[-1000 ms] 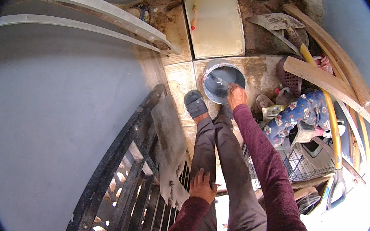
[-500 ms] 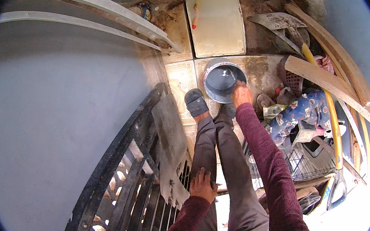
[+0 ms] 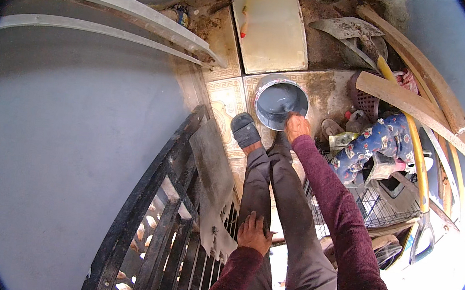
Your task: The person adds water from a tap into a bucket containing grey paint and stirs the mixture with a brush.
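A round bucket (image 3: 277, 82) stands on the tiled floor in front of my feet, with grey liquid (image 3: 277, 100) inside. My right hand (image 3: 298, 127) is closed at the bucket's near right rim; its fingers bend over the inside, and what they hold is hidden. My left hand (image 3: 254, 233) lies on my left leg, fingers stretched out, with nothing in it. Dark slippers are on my feet, the left slipper (image 3: 247, 129) beside the bucket and the right one mostly hidden under my right hand.
Behind the bucket lies a pale rectangular panel (image 3: 269, 41) with a red-tipped stick-like thing (image 3: 244, 24) on it. On the right are wooden planks (image 3: 413, 99), a yellow-handled shovel (image 3: 424, 182), a patterned blue cloth (image 3: 377, 146) and a wire rack (image 3: 376, 208). A black slatted gate (image 3: 155, 176) stands left.
My right hand has shifted slightly left and nearer along the bucket's rim. A pale thing seen inside the bucket earlier is less distinct now. My left hand stays on the leg.
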{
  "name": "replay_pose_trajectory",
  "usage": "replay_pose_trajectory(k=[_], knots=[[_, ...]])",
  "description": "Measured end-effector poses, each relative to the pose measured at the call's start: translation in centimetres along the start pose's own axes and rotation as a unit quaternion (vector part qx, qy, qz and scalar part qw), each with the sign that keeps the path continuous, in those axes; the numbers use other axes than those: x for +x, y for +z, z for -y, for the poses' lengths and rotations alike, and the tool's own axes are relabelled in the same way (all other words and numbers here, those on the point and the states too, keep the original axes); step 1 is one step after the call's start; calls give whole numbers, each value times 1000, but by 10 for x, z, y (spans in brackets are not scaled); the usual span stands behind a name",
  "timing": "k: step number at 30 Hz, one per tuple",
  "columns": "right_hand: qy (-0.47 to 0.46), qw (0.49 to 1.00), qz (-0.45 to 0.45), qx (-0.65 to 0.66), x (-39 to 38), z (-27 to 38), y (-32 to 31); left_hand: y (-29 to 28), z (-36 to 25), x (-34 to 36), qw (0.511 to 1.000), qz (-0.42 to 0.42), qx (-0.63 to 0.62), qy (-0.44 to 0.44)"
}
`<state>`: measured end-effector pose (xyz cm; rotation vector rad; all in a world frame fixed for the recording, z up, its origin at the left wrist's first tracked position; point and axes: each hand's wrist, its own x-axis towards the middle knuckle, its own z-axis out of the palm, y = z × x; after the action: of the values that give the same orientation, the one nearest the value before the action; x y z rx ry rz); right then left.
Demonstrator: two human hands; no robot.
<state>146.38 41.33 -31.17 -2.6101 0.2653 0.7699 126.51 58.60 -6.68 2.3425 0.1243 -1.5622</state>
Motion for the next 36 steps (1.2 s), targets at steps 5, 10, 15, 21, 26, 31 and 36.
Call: replay_pose_trajectory(k=[5, 10, 15, 21, 26, 31, 36], knots=[[-7, 992, -80, 93, 20, -2, -6, -4, -2, 1, 1000, 5, -6, -7], [34, 998, -15, -46, 9, -2, -7, -3, -3, -1, 1000, -4, -9, -12], [49, 992, -6, 117, 3, -3, -3, -3, -5, 2, 1000, 2, -5, -13], [39, 999, -31, 21, 4, 2, -15, 0, -2, 0, 1000, -4, 2, -11], [78, 984, -52, 150, 2, 1, 3, -3, -5, 2, 1000, 5, -1, -6], [46, 988, -121, 86, 10, 10, -12, 1, 0, 1, 1000, 3, 3, -14], [85, 993, 22, 81, 5, 9, -6, -2, -3, 2, 1000, 9, 7, -8]])
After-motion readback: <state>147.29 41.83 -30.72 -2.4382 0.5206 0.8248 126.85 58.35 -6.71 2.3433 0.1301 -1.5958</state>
